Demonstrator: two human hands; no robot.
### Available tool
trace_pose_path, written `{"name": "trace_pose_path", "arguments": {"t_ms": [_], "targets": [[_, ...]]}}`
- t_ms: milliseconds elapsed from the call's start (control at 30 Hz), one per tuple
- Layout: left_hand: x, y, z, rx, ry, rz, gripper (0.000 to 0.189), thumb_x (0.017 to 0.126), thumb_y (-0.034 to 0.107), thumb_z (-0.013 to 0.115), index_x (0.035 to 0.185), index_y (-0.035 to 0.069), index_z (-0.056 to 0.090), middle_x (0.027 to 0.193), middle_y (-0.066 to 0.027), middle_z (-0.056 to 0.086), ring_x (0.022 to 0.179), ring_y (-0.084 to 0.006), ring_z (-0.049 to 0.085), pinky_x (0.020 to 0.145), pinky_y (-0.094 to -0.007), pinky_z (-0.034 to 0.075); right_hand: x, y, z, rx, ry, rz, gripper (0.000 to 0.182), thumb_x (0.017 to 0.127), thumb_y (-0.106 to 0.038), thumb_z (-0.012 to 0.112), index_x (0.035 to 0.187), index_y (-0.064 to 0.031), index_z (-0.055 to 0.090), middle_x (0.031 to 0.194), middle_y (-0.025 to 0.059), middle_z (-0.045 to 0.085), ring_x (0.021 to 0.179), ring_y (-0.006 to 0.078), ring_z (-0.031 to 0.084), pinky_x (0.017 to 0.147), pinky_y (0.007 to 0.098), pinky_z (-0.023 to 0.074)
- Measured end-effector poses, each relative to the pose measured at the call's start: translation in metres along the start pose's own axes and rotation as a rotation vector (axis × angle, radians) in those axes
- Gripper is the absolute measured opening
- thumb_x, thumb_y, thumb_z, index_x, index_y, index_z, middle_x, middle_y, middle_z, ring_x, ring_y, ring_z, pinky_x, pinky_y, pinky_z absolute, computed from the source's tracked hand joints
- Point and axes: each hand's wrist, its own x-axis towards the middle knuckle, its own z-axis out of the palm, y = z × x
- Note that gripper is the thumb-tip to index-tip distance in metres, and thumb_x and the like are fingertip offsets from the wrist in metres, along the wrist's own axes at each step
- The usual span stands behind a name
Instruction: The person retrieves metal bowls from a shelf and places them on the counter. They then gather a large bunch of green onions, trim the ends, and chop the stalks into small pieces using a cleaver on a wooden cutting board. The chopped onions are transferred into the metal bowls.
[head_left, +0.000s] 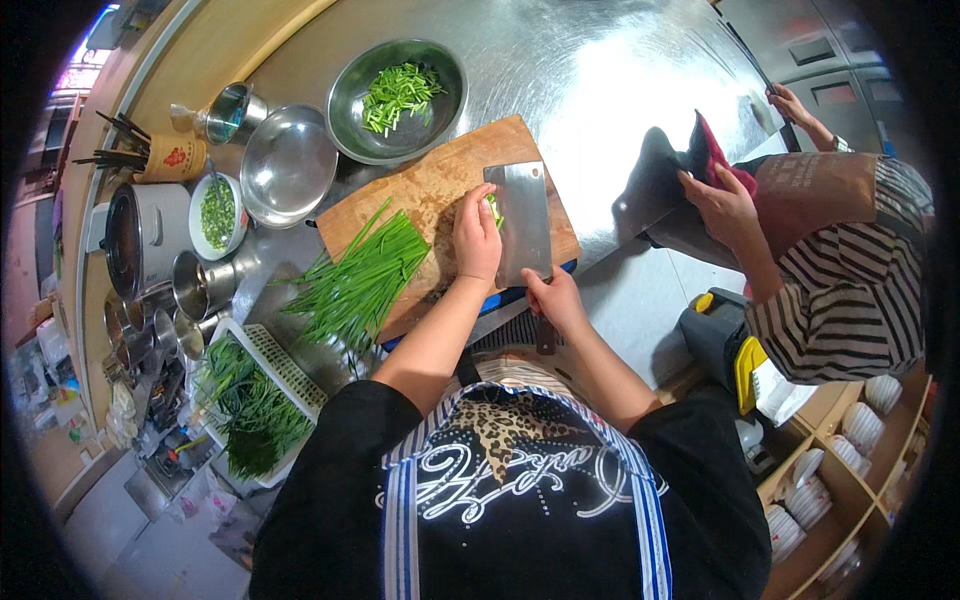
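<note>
My right hand (557, 300) grips the handle of a cleaver (523, 221), whose broad blade lies tilted over the right side of a wooden cutting board (450, 176). Cupped against the blade, my left hand (478, 234) holds a few cut green pieces (493, 208) between its fingers and the steel. Most of those pieces are hidden. To the left, a bunch of long garlic chives (367, 277) rests across the board, its thin ends spilling past the edge. Beyond the board, a steel bowl (337, 124) contains a heap of cut chive lengths (401, 94).
An empty steel bowl (289, 165), a white bowl of chopped greens (217, 214) and a pot (127, 240) stand left. A white basket (289, 367) of greens sits lower left. On the right, another person's hand (724, 206) holds a dark red cloth (705, 150) near a bin (712, 330).
</note>
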Motion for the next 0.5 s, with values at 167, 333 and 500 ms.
{"name": "trace_pose_path", "arguments": {"t_ms": [167, 333, 500], "targets": [[-0.001, -0.001, 0.007, -0.113, 0.078, -0.048, 0.025, 0.099, 0.010, 0.039, 0.117, 0.001, 0.053, 0.116, -0.0118, 0.061, 0.110, -0.0278, 0.058, 0.095, -0.0363, 0.045, 0.001, 0.006, 0.012, 0.002, -0.070, 0.018, 0.025, 0.089, -0.024, 0.064, 0.082, -0.0010, 0.058, 0.059, 0.0033, 0.055, 0.045, 0.0113, 0.049, 0.043, 0.0267, 0.0394], [0.005, 0.015, 0.001, -0.125, 0.095, -0.028, 0.026, 0.091, 0.009, 0.056, 0.116, 0.001, 0.054, 0.117, -0.0135, 0.059, 0.113, -0.0286, 0.056, 0.099, -0.0378, 0.042, -0.006, -0.008, 0.009, -0.010, -0.105, -0.070, 0.024, 0.089, -0.024, 0.064, 0.084, -0.0011, 0.058, 0.060, 0.0037, 0.056, 0.047, 0.0118, 0.051, 0.045, 0.0274, 0.0408], [0.087, 0.065, -0.030, 0.166, 0.133, 0.287, 0.020, 0.085, 0.003, 0.058, 0.105, 0.002, 0.060, 0.116, -0.0152, 0.057, 0.115, -0.0324, 0.051, 0.100, -0.0404, 0.040, 0.021, -0.080, 0.028, -0.082, -0.129, -0.315, 0.026, 0.087, -0.024, 0.063, 0.079, -0.0006, 0.057, 0.060, 0.0046, 0.056, 0.048, 0.0148, 0.052, 0.047, 0.0318, 0.0418]]}}
